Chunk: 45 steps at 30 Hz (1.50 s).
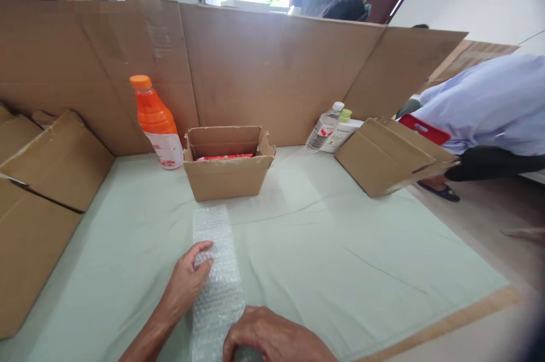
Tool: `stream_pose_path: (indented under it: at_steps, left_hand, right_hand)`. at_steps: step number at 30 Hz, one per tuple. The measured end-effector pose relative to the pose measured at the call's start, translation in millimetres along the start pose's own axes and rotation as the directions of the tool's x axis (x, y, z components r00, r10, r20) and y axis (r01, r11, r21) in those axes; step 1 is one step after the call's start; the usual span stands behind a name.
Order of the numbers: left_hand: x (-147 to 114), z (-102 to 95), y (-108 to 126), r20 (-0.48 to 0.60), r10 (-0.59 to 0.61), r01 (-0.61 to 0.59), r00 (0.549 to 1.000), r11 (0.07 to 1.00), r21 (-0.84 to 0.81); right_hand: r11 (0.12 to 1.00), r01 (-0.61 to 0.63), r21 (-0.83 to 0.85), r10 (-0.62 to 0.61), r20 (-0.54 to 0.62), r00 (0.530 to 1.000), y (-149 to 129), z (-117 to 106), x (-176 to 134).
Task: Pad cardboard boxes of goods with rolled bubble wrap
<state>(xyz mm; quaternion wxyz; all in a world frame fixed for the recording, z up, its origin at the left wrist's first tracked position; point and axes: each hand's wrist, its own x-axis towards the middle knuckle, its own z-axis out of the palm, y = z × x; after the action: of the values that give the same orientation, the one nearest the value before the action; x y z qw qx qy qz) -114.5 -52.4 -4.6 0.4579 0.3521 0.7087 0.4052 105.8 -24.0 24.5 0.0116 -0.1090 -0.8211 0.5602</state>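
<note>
A long strip of clear bubble wrap (219,288) lies on the pale green cloth, running from the bottom edge of the view up toward a small open cardboard box (230,179). On the strip's left side rests my left hand (189,277), its thumb and forefinger apart on the plastic; its other fingers are mostly hidden. My right hand (276,335) is curled over the strip's right edge near the bottom of the view, its fingertips out of sight. Inside the small box, something red (225,156) shows just above the front wall.
An orange bottle (159,123) stands left of the small box. Farther right are a clear bottle (324,129), a white bottle with a green cap (340,132), and a tilted carton (378,155) with a red item (423,128). Large cardboard (46,180) fills the left. A person bends at right.
</note>
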Motion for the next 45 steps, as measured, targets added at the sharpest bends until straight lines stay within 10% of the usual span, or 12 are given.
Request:
stream_pose_path:
  at_steps: [7,13,16,22,32,45]
  left_hand:
    - [13,-48.4,8,-0.175,0.31,-0.16,0.935,0.805,0.571]
    - [62,-54.0,31,-0.237,0.329,-0.259,0.914,0.924,0.281]
    - [95,-44.0,49,-0.309,0.33,-0.314,0.892,0.944,0.101]
    - [129,-28.6,70,-0.309,0.392,-0.421,0.867,0.907,-0.03]
    - [106,-11.2,40,-0.381,0.388,-0.454,0.839,0.886,-0.097]
    - [140,-19.8,66,-0.353,0.41,-0.447,0.841,0.894,-0.027]
  right_hand:
    - [0.992,-0.12,0.046,0.129,-0.311,0.942,-10,-52,-9]
    - [0.957,-0.268,0.109,0.237,-0.828,0.508,40,-134,17]
    - [0.965,-0.235,0.12,0.209,-0.889,0.407,66,-165,48]
    - [0.982,-0.157,0.104,0.167,-0.866,0.471,86,-180,89]
    - [0.971,-0.212,0.113,0.19,-0.903,0.386,101,-148,75]
    - [0.976,-0.195,0.093,0.165,-0.904,0.394,93,-182,98]
